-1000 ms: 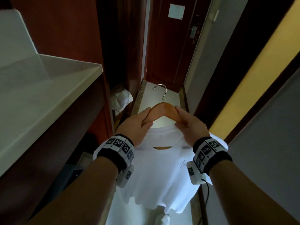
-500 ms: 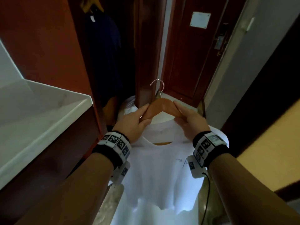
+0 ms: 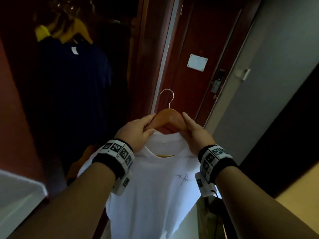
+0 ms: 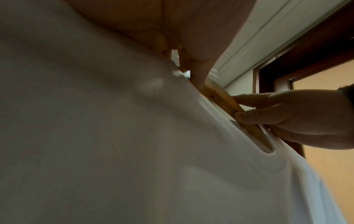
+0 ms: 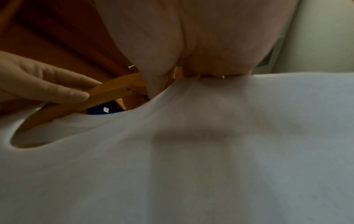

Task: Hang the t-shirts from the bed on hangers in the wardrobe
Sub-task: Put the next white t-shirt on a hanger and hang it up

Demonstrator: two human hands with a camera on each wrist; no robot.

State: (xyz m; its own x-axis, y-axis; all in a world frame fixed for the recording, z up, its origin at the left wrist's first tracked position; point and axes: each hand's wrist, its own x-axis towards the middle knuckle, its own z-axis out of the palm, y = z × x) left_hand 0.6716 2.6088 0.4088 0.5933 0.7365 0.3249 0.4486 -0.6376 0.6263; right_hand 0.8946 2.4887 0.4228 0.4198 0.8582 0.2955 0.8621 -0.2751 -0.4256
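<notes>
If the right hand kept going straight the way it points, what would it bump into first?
Probably the dark red door straight ahead. The right hand, holding the wooden hanger, points forward and up at it. Nothing shows in between, though depth is unclear.

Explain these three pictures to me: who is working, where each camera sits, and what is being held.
No machine here: a person works with bare hands, wearing patterned wristbands with small cameras. The wide picture comes from a camera on the head, looking down the arms. There the left hand and the right hand each grip one shoulder of a wooden hanger, whose metal hook points up, free of any rail. A white t-shirt hangs on it. To the left is the open wardrobe, with a dark blue t-shirt already hung. The other two pictures come from the wrist cameras, looking along each palm: mostly white cloth up close, plus the opposite hand's fingers on the wood. No table surface shows.
</notes>
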